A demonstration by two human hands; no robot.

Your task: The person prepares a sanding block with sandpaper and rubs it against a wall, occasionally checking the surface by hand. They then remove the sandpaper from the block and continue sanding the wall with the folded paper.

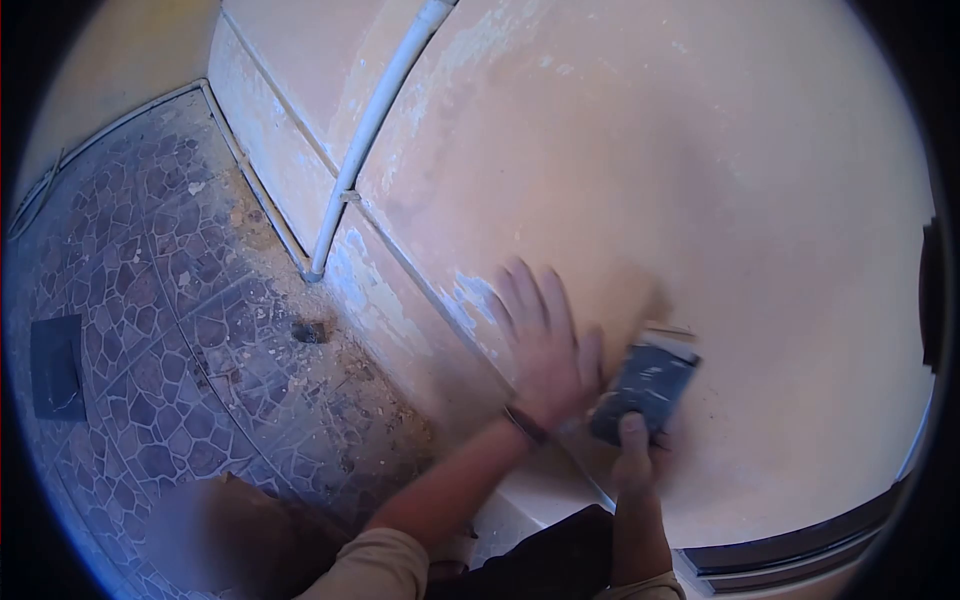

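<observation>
My left hand (545,350) lies against the plastered wall (800,200), its fingers spread and a dark band round the wrist. Just to its right, my right hand (637,455) grips a sanding block (647,385) faced with dark, dusty sandpaper. The thumb presses on the block's near end, while the other fingers are mostly hidden behind it. A pale edge shows at the block's upper end, which sits close against the wall. Around both hands the paint is worn, with bluish-white patches (470,300) beside the left fingers.
A white pipe (385,100) runs down the wall to the stone-patterned floor (150,370). Dust and flakes lie along the wall's foot, near a small dark block (311,331). A dark sheet (58,367) lies at far left; a dark frame (800,550) is low at right.
</observation>
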